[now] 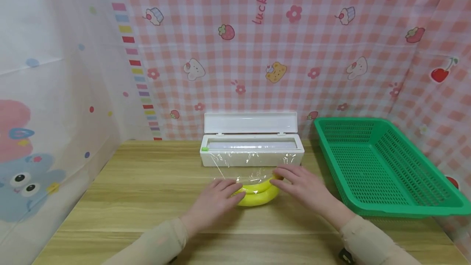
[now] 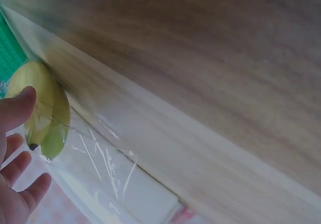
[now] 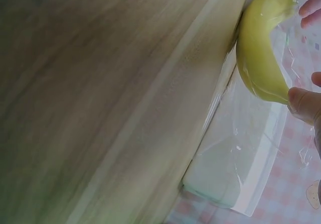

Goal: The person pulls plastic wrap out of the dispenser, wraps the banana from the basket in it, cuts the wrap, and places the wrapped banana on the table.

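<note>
Two yellow bananas (image 1: 256, 197) lie side by side on the table, with clear plastic wrap (image 1: 254, 173) over them. The wrap stretches back to a white wrap dispenser (image 1: 239, 158) whose lid stands raised. My left hand (image 1: 217, 199) is at the bananas' left end, its fingers loosely spread; the left wrist view shows its thumb (image 2: 22, 101) overlapping the bananas. At the opposite end my right hand (image 1: 303, 185) pinches the narrow tip, thumb (image 3: 303, 103) against it in the right wrist view. The right fingers are partly hidden there.
A green plastic basket (image 1: 368, 209) stands on the right side of the table. Behind the dispenser hangs a pink checked cloth (image 1: 235, 56), and a white patterned cloth (image 1: 73, 93) hangs at the left. A small black object (image 1: 346, 255) shows beside the right sleeve.
</note>
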`<state>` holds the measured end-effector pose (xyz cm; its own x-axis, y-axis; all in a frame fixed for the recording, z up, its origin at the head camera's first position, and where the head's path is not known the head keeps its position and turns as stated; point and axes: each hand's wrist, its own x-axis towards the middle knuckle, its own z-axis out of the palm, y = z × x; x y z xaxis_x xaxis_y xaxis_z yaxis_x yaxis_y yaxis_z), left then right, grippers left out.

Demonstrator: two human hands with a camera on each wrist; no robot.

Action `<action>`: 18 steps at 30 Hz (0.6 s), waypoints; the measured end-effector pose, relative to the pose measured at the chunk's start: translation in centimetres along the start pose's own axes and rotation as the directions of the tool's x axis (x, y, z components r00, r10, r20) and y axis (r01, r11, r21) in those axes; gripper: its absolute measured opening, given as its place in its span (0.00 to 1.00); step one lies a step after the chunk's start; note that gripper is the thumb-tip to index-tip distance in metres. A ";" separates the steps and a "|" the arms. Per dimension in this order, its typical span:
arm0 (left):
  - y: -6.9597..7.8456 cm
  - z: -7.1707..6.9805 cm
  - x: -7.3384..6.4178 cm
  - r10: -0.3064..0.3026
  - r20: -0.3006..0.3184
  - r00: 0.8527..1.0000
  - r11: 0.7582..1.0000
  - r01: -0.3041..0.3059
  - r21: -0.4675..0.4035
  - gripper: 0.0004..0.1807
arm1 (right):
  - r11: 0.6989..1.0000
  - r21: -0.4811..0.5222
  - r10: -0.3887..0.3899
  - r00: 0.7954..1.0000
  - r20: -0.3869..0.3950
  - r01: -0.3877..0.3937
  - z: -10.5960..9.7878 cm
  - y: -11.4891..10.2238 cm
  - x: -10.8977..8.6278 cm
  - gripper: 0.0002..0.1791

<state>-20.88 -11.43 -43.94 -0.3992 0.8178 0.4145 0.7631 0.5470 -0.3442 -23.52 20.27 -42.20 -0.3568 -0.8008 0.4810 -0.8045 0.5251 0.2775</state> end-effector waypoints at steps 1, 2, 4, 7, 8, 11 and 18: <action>0.0 0.0 0.1 -0.007 0.016 1.000 1.000 0.008 -0.003 0.25 | 1.000 -0.001 0.005 1.000 0.008 -0.005 0.0 0.0 0.1 0.30; 0.0 0.0 0.1 -0.016 0.032 0.999 1.000 0.016 -0.010 0.25 | 1.000 0.000 0.009 1.000 0.015 -0.009 0.0 0.0 0.1 0.29; 0.0 0.0 0.2 -0.033 0.057 0.998 0.999 0.035 -0.026 0.24 | 1.000 0.009 0.019 1.000 0.024 -0.019 0.0 0.0 0.2 0.29; -0.2 0.3 0.1 -0.042 0.049 0.998 0.997 0.045 -0.059 0.24 | 0.999 0.028 0.037 0.999 0.029 -0.038 0.3 0.1 0.3 0.29; -0.3 0.5 0.1 -0.041 0.038 0.998 0.996 0.044 -0.072 0.23 | 0.998 0.037 0.044 0.999 0.028 -0.045 0.4 0.1 0.3 0.29; -0.5 1.0 0.1 -0.046 0.002 0.999 0.992 0.046 -0.121 0.23 | 0.997 0.058 0.056 0.998 0.021 -0.057 0.8 0.3 0.4 0.29; -0.9 1.6 0.2 -0.140 -0.005 0.990 0.954 0.134 -0.269 0.20 | 0.995 0.082 0.061 0.998 -0.032 -0.059 1.6 0.5 0.8 0.26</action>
<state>-22.41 -11.42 -44.86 -0.4997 0.7320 0.4631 0.8113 0.5829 -0.0459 -24.93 19.39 -42.98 -0.3903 -0.7575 0.5233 -0.8184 0.5458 0.1797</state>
